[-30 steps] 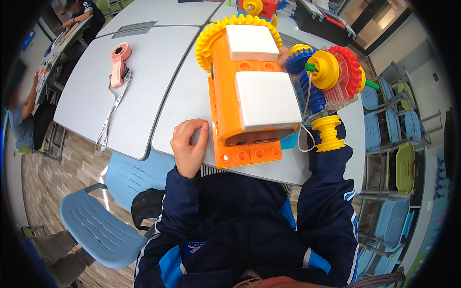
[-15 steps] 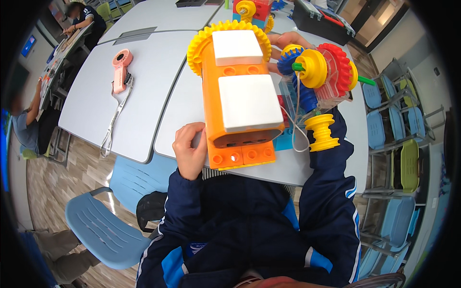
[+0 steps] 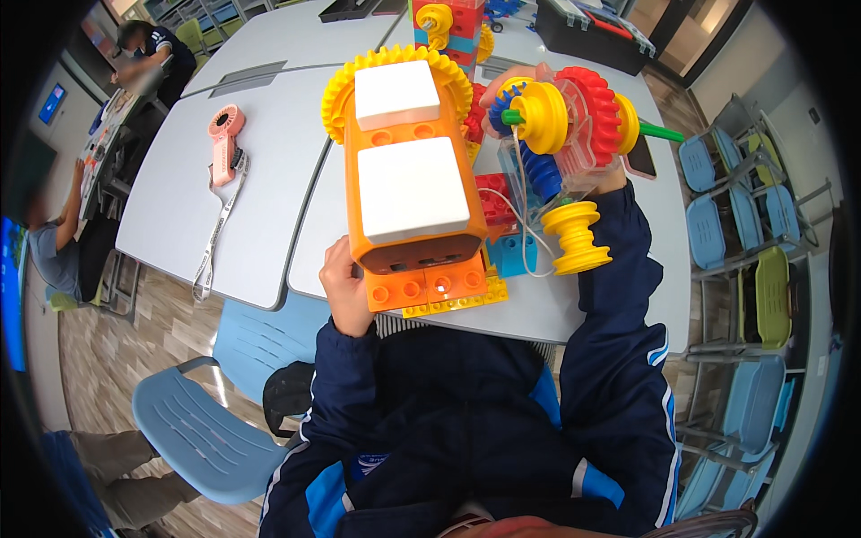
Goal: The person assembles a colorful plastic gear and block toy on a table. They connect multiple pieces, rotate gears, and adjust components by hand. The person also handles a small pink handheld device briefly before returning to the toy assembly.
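Observation:
A large building-block model stands at the table's near edge. Its orange block (image 3: 417, 243) carries two white square panels (image 3: 413, 189) and a big yellow gear (image 3: 334, 100) behind them. My left hand (image 3: 348, 289) is closed, fingers curled against the block's lower left side, fingertips partly hidden. On the model's right are a red gear (image 3: 592, 112), yellow pulleys (image 3: 543, 117) on a green axle (image 3: 661, 132), and a blue worm gear (image 3: 542, 176). A white string runs near a lower yellow spool (image 3: 576, 237). My right hand (image 3: 495, 97) reaches round behind these gears, fingers bent and mostly covered.
A pink handheld fan (image 3: 224, 148) with a strap lies on the left tabletop. Another block model (image 3: 457, 22) and a black toolbox (image 3: 592, 40) stand farther back. A phone (image 3: 640, 158) lies right of the gears. Blue chairs (image 3: 206, 426) stand left and right; other people sit far left.
The model has shifted left and turned slightly, showing more of the red and blue blocks under its right side. My right hand has moved left with the gears; the left hand stays at the block.

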The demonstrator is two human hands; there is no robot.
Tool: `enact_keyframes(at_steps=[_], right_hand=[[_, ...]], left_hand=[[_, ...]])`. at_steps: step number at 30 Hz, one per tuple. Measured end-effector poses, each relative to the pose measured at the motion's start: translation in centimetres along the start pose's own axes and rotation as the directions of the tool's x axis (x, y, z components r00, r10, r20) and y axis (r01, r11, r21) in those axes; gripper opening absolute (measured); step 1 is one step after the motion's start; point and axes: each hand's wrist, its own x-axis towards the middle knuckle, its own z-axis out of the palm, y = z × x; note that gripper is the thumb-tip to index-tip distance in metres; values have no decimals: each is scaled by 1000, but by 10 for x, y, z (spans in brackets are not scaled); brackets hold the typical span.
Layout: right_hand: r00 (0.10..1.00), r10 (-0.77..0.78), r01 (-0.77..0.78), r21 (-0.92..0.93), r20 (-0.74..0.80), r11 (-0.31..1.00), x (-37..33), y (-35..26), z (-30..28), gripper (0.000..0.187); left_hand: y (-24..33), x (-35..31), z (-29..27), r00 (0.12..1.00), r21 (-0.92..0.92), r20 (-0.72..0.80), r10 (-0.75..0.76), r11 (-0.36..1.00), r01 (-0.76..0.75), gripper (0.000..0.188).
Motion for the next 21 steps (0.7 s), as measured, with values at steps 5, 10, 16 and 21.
enact_keyframes(at_steps=[5, 10, 16, 21], right_hand=[[994, -3, -30, 295, 114, 955, -3, -10, 12, 40], [979, -69, 27, 209, 193, 978, -3, -26, 27, 38], [983, -69, 113, -263, 168, 958, -16, -68, 41, 37], [975, 4, 97, -449, 220, 888, -43, -105, 55, 29]], left_hand=[[19, -13, -12, 965, -505, 187, -183, 825, 254, 44], [59, -16, -15, 879, -13, 476, -18, 1000, 28, 67], [49, 18, 2, 920, -83, 387, 65, 996, -35, 57], [28, 42, 11, 932, 38, 357, -70, 997, 60, 54]])
